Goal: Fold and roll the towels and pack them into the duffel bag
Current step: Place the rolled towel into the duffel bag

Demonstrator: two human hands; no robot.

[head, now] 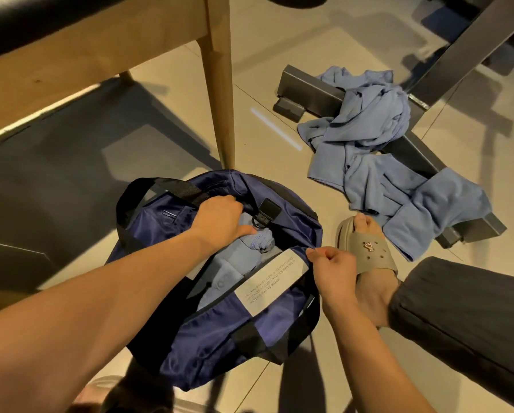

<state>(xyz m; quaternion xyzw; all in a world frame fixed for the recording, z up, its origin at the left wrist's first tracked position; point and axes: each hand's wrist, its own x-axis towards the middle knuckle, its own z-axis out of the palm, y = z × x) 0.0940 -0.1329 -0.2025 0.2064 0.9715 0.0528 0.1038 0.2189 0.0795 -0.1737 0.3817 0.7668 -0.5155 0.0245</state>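
floor: pale glossy tiles carrying everything here, under a wooden leg and beside a dark metal frame
duffel bag: navy and soft-sided, standing on the floor just in front of the wooden leg with its mouth gaping upward; black handles flop outward and a pale printed label runs along the near rim
loose towels: blue heap, crumpled and unfolded, draped over the metal frame to the right of the bag and well apart from both hands; a slippered foot lies between heap and bag
packed towels: blue bundles lying inside the bag, one rolled end showing just by the left thumb
left grip: reached down into the bag mouth, back of the hand up, fingers curled out of sight; whether it clasps the roll or the far rim i cannot tell
right grip: closed to a tight pinch on the near rim of the bag beside the label, seemingly to keep the mouth open
handling: towels look light, soft and limp, likely to spring out of a roll unless held round the middle with the whole hand; bag cloth looks thin and slippery with no stiffness of its own, so the rim or a handle is the place to take it
progress: judged part done, with some towels in and the heap not yet folded
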